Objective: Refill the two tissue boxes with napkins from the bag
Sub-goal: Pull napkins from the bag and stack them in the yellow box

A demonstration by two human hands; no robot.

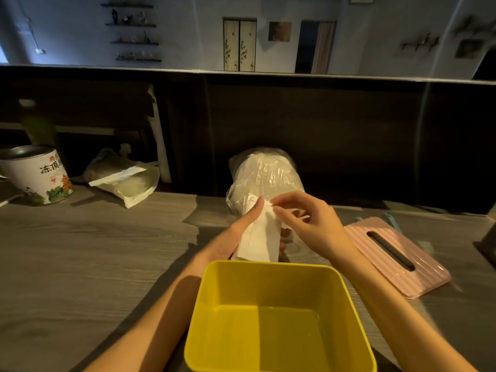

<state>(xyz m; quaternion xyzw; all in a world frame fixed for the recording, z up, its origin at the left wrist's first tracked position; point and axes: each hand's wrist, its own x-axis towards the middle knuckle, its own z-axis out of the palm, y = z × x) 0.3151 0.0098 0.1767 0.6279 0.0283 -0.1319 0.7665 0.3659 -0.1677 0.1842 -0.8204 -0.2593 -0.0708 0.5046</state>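
On a grey wood-grain table (80,251) in a dim room, a folded stack of napkins (261,238) is gripped by the left hand (243,226) and its top edge pinched by the right hand (303,218), just before the plastic bag (264,175). The yellow box (279,318) in front is seen empty; a pink lid (397,253) lies apart. Filling is judged barely begun.
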